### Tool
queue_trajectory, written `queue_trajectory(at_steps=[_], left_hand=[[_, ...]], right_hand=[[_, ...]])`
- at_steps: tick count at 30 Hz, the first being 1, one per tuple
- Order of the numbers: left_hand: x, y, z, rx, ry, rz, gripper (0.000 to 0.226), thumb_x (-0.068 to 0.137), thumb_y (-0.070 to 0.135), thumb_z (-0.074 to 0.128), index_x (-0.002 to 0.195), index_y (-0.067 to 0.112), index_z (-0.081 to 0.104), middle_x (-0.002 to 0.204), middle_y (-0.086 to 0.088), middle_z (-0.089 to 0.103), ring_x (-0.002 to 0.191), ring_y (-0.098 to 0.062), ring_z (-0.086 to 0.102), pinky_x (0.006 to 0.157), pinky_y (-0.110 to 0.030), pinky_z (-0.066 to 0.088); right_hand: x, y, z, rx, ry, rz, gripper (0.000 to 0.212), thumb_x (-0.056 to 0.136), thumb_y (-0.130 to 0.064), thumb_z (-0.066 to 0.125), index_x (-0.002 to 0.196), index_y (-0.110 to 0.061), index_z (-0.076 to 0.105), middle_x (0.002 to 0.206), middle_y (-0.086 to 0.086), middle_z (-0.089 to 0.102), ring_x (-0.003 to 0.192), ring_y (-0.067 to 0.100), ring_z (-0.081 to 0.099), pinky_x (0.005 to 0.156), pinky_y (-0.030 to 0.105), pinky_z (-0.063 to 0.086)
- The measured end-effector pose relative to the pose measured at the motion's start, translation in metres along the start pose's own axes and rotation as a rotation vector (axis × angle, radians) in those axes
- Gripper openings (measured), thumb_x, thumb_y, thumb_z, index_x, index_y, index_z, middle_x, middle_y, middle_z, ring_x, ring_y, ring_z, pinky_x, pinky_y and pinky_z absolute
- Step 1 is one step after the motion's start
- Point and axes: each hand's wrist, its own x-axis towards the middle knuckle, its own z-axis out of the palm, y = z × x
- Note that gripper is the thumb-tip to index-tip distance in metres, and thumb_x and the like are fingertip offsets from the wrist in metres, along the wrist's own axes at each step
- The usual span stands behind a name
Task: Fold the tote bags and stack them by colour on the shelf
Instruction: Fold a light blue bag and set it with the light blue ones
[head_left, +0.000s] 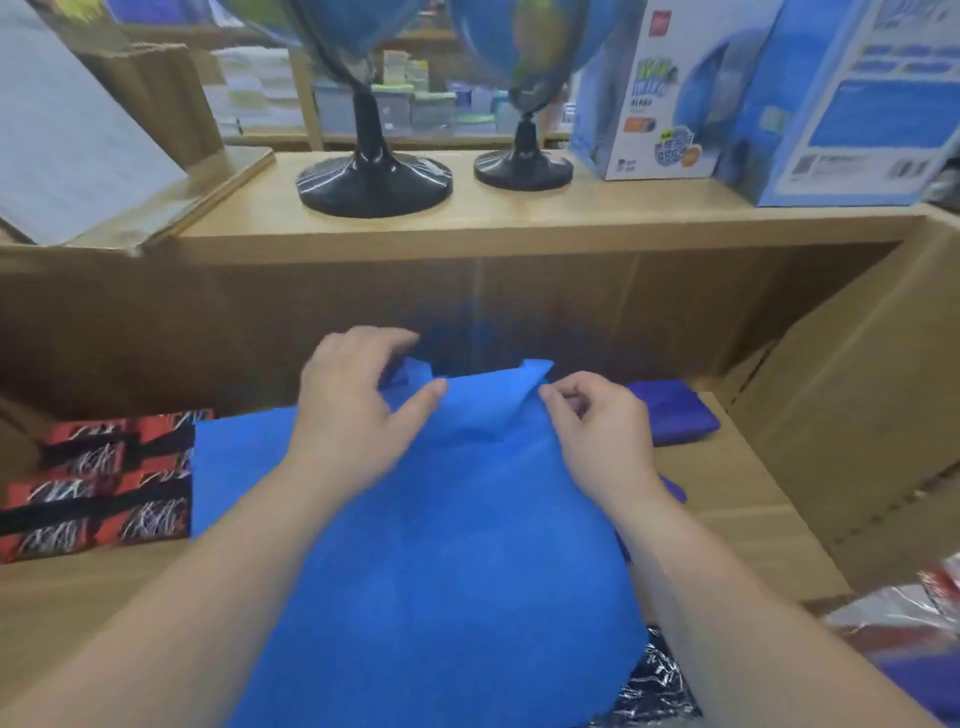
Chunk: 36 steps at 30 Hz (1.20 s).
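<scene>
— Blue cloth, matte and faintly fuzzy: is that the tote bag (441, 545)?

— Yes. It lies spread on the tan lower shelf board (727, 519), in the middle. Its broad panel runs toward the viewer, and its far edge is bunched into two soft peaks.

— And the hands?

— The left hand (353, 410) pinches the far left part of the bag between thumb and curled fingers. The right hand (597, 426) nips the far edge a little to the right with thumb and forefinger, its other fingers tucked in.

— What lies around it?

— Just beside its left edge is a folded red stack (104, 483) with black bands and white scribbled print. To the right lies a folded purple bag (675, 410), soft-cornered. A dark printed bag (654, 686) shows under the near right corner.

— Any containers?

— A brown cardboard box (857, 389) stands at the right; I cannot tell its contents. On the upper shelf (519, 223) stand two glossy black globe stands (374, 182) and two blue-and-white printed cartons (670, 88), both closed.
</scene>
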Motion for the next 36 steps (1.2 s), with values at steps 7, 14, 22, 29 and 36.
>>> queue_trajectory(at_steps=[7, 14, 22, 29, 36], left_hand=[[0.038, 0.040, 0.037, -0.099, -0.297, 0.208, 0.018, 0.092, 0.037, 0.068, 0.093, 0.020, 0.070, 0.085, 0.008, 0.066, 0.093, -0.024, 0.059, 0.084, -0.041, 0.046], [0.055, 0.029, 0.043, -0.343, -0.187, -0.058, 0.021, 0.095, 0.021, 0.065, 0.074, 0.020, 0.062, 0.065, 0.007, 0.056, 0.059, -0.004, 0.048, 0.058, -0.022, 0.036], [0.066, 0.028, 0.048, -0.232, -0.189, -0.071, 0.014, 0.099, 0.027, 0.058, 0.088, 0.019, 0.061, 0.078, 0.006, 0.060, 0.076, -0.018, 0.056, 0.071, -0.035, 0.044], [0.011, 0.006, 0.043, 0.167, -0.166, 0.346, 0.045, 0.086, 0.046, 0.059, 0.121, 0.018, 0.064, 0.126, -0.007, 0.059, 0.118, -0.033, 0.051, 0.094, -0.048, 0.040], [-0.089, -0.055, 0.063, 0.453, -0.631, 0.159, 0.073, 0.090, 0.072, 0.034, 0.150, 0.032, 0.044, 0.163, -0.003, 0.032, 0.149, -0.037, 0.028, 0.112, -0.072, 0.022]], right_hand=[[-0.016, -0.021, 0.001, -0.059, -0.003, -0.044, 0.015, 0.095, -0.025, 0.068, 0.080, -0.021, 0.068, 0.071, -0.008, 0.068, 0.072, 0.009, 0.062, 0.064, 0.024, 0.045], [-0.014, -0.015, -0.004, 0.050, -0.046, 0.006, 0.024, 0.098, -0.020, 0.063, 0.074, -0.017, 0.059, 0.062, -0.012, 0.054, 0.061, 0.005, 0.048, 0.056, 0.017, 0.034], [-0.014, -0.006, 0.003, 0.260, -0.221, 0.155, 0.009, 0.096, -0.030, 0.067, 0.087, -0.028, 0.066, 0.083, -0.005, 0.072, 0.076, 0.018, 0.068, 0.069, 0.039, 0.055], [-0.005, 0.040, 0.011, 0.157, -0.091, 0.305, 0.030, 0.085, -0.054, 0.060, 0.089, -0.024, 0.064, 0.086, -0.002, 0.074, 0.083, 0.026, 0.071, 0.076, 0.054, 0.057], [-0.003, 0.036, 0.006, 0.248, -0.127, 0.438, 0.028, 0.083, -0.047, 0.077, 0.099, -0.029, 0.062, 0.080, 0.016, 0.073, 0.079, 0.036, 0.073, 0.072, 0.056, 0.058]])
